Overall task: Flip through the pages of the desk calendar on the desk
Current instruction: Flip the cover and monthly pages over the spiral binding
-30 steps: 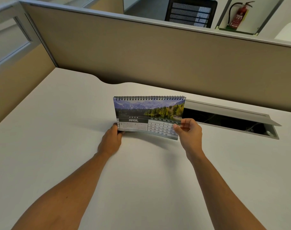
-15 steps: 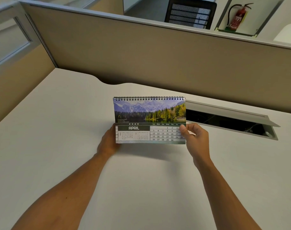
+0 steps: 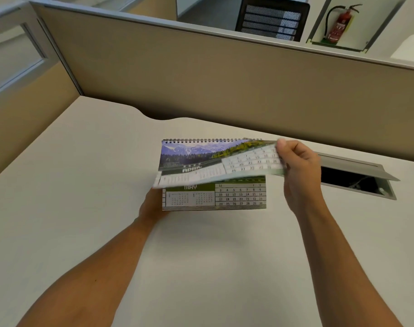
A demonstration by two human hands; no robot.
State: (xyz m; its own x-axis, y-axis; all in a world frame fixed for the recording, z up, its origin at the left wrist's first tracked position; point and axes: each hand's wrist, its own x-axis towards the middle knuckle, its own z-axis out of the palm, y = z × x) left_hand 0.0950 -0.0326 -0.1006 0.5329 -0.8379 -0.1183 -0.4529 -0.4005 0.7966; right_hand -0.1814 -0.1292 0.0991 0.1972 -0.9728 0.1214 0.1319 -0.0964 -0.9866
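1 calendar (image 3: 239,195), 2 hands (image 3: 300,171), 1 extinguisher (image 3: 339,24), 1 chair (image 3: 272,21).

Both hands out — right (image 3: 300,175) pinching, raised; left (image 3: 152,206) gripping low.

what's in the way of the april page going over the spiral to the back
Nothing visible. The right hand lifts the April page by its right corner; above and behind the spiral binding there is only bare desk.

My white desk (image 3: 87,175), beige partition (image 3: 201,74) behind, open cable hatch (image 3: 357,178) right. Beyond: black mesh chair (image 3: 272,20), probably a red extinguisher (image 3: 338,24).
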